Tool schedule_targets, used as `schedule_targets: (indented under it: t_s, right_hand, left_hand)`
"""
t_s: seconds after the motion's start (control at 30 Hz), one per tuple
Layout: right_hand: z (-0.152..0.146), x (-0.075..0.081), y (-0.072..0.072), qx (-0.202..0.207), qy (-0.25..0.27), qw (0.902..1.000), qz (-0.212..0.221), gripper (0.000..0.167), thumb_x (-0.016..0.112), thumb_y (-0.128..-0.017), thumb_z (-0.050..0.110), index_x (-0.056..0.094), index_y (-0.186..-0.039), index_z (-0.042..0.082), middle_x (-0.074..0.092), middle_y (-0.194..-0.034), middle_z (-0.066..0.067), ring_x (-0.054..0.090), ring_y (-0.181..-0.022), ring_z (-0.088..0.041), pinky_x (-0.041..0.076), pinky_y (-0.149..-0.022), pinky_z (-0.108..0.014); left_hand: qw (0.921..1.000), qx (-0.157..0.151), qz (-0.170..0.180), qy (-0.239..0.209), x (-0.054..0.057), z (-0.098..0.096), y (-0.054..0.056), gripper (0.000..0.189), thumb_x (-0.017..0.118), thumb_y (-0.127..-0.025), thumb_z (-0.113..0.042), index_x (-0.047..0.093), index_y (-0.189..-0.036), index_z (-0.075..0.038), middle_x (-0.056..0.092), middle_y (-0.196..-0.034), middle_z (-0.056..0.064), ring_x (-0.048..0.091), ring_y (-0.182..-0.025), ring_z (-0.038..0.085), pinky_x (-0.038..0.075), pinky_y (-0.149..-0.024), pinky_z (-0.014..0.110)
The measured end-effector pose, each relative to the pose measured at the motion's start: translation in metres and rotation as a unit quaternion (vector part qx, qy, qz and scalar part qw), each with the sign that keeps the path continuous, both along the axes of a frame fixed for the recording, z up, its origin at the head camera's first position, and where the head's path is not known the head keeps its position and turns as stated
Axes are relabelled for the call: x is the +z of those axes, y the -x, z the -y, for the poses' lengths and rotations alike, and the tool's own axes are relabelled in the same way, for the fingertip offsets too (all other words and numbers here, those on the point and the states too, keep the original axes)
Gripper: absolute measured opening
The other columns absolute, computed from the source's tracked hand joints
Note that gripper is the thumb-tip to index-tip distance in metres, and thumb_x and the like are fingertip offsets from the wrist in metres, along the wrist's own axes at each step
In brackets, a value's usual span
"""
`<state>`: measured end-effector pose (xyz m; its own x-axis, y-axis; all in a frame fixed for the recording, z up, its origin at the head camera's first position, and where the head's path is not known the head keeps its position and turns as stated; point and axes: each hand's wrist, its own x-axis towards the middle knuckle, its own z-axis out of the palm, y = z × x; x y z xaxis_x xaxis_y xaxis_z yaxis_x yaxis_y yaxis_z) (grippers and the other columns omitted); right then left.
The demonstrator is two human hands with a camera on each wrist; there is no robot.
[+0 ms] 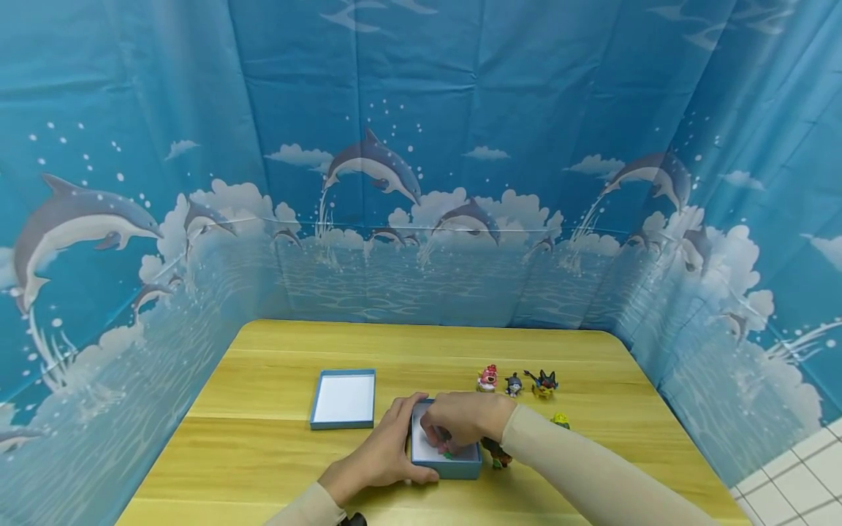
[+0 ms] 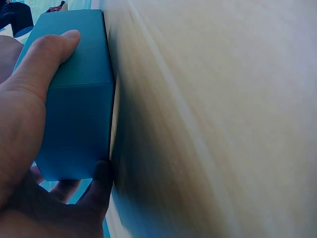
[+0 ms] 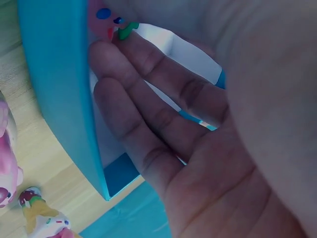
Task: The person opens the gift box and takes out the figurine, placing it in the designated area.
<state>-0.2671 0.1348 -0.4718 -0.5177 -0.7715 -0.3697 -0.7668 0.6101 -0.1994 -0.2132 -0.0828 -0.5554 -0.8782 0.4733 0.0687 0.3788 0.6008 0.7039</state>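
A blue open box [image 1: 450, 470] with a white inside sits near the table's front. My left hand [image 1: 388, 447] grips it from the left, thumb on the near wall and fingers along the far side; the left wrist view shows the thumb across the blue box wall [image 2: 81, 54]. Reaching inside from above, my right hand [image 1: 454, 418] has its fingertips around a small pink figurine [image 3: 102, 17] with a blue eye and a green part. The thumb's grip is hidden by the hand, and most of the figurine is covered.
A blue-rimmed white lid [image 1: 343, 398] lies left of the box. Behind and right stand a pink figurine [image 1: 487, 378], a grey one [image 1: 514, 384] and a black-winged one [image 1: 544, 384]. A yellow-green figurine [image 1: 560, 420] and a dark one [image 1: 498, 454] are beside the right arm.
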Motion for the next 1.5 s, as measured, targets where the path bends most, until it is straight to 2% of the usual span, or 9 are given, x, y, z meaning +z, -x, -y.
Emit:
schedule_targets:
  t_s: [0.3,0.67,0.83,0.97,1.33,1.5]
  right_hand:
    - [-0.004,-0.001,0.001,0.010,0.023,0.9997,0.005,0.024,0.094,-0.100,0.009,0.075,-0.099,0.024,0.071,-0.090,0.014,0.060,-0.076,0.002,0.053,-0.072,-0.020]
    - [-0.008,-0.002,0.001,0.014,0.054,0.9984,0.009,0.024,0.092,-0.099,0.006,0.077,-0.103,0.025,0.074,-0.093,0.010,0.058,-0.074,0.001,0.052,-0.070,-0.020]
    - [-0.012,-0.003,0.001,0.022,0.073,0.9971,0.003,0.019,0.090,-0.101,0.008,0.078,-0.107,0.023,0.076,-0.101,0.009,0.058,-0.080,0.003,0.054,-0.075,-0.019]
    - [-0.017,-0.001,0.002,0.020,0.089,0.9958,-0.010,0.018,0.087,-0.103,0.009,0.078,-0.110,0.023,0.074,-0.107,0.007,0.058,-0.085,0.002,0.055,-0.078,-0.020]
    - [-0.032,-0.002,0.003,0.013,0.132,0.9912,-0.002,0.012,0.085,-0.107,0.017,0.077,-0.114,0.023,0.069,-0.108,0.007,0.057,-0.087,0.000,0.053,-0.077,-0.020]
    - [-0.037,-0.002,0.004,0.007,0.148,0.9890,0.007,0.014,0.083,-0.108,0.014,0.078,-0.120,0.020,0.067,-0.111,0.004,0.060,-0.090,-0.001,0.055,-0.080,-0.020]
  left_hand:
    - [1.0000,-0.004,-0.004,0.002,-0.001,0.000,0.001,0.134,0.104,-0.084,-0.059,0.025,-0.185,-0.016,0.047,-0.173,0.011,0.056,-0.150,0.027,0.055,-0.126,0.051]
    - [1.0000,-0.002,0.003,0.003,-0.003,0.000,0.000,0.136,0.103,-0.083,-0.062,0.024,-0.185,-0.018,0.046,-0.174,0.010,0.056,-0.152,0.026,0.053,-0.129,0.052]
    - [1.0000,-0.009,-0.003,0.001,-0.003,0.000,-0.002,0.136,0.103,-0.085,-0.060,0.023,-0.185,-0.014,0.046,-0.174,0.012,0.056,-0.153,0.029,0.053,-0.129,0.054]
    - [1.0000,-0.006,-0.004,0.004,-0.002,0.000,-0.002,0.135,0.103,-0.085,-0.060,0.023,-0.185,-0.014,0.045,-0.175,0.012,0.055,-0.155,0.029,0.052,-0.131,0.055]
    - [0.9999,-0.004,-0.005,0.010,-0.001,-0.002,-0.001,0.137,0.103,-0.084,-0.061,0.023,-0.185,-0.013,0.045,-0.175,0.013,0.056,-0.153,0.029,0.053,-0.130,0.055]
    - [0.9999,-0.006,-0.002,0.008,-0.001,-0.001,-0.002,0.136,0.103,-0.085,-0.060,0.023,-0.185,-0.015,0.045,-0.175,0.013,0.056,-0.152,0.029,0.053,-0.129,0.055]
